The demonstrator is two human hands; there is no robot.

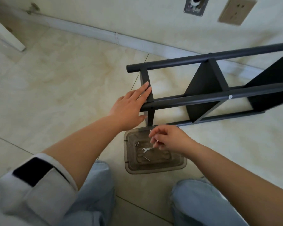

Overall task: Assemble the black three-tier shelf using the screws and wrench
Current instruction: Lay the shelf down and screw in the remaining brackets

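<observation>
Left hand point(129, 106) lies flat, fingers straight, on the shelf point(206, 82); right hand point(167, 138) pinches a screw point(151, 132) (above the tray point(153, 168)).

— Where is the black metal three-tier shelf point(207, 88)?
— On its side at three o'clock, tubes running left to right.
— The fasteners?
— At six o'clock: small silver flat wrench point(147, 149), long silver screw point(146, 158), two silver nuts point(137, 143) at its ten o'clock.

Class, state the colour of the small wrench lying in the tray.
Silver wrench, seen in the head view.
</observation>
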